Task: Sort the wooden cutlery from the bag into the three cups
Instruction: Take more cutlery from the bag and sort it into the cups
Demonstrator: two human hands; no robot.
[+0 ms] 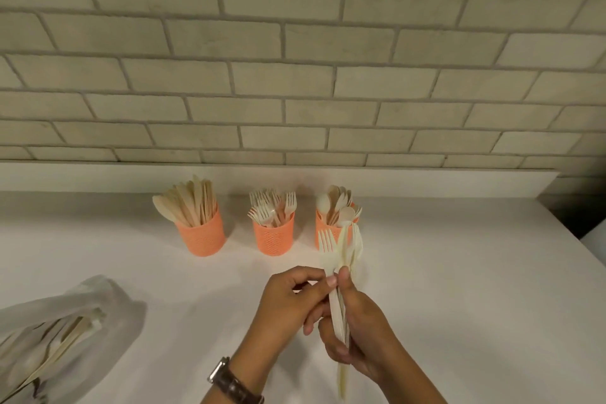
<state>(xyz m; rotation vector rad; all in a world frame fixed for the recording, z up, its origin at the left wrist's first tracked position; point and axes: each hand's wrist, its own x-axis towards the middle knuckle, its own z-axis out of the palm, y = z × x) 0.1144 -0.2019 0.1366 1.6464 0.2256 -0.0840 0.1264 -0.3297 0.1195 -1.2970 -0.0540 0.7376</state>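
The right hand (pixel 364 334), at lower centre of the frame, grips a bundle of wooden cutlery (pixel 341 249) by the handles, thumb pressed on its front. The left hand (pixel 292 302) meets it from the left and pinches one piece of the bundle between thumb and forefinger. A wristwatch (pixel 229 380) sits on the left wrist. The fork tines and blade tips point up, overlapping the right cup (pixel 320 223), which holds spoons. The middle cup (pixel 273 238) holds forks; the left cup (pixel 200 236) holds knives. The three orange cups stand in a row on the white surface (pixel 459 272). The clear bag (pixel 108 302), with cutlery inside, lies at lower left. A brick wall (pixel 295 59) fills the upper frame.
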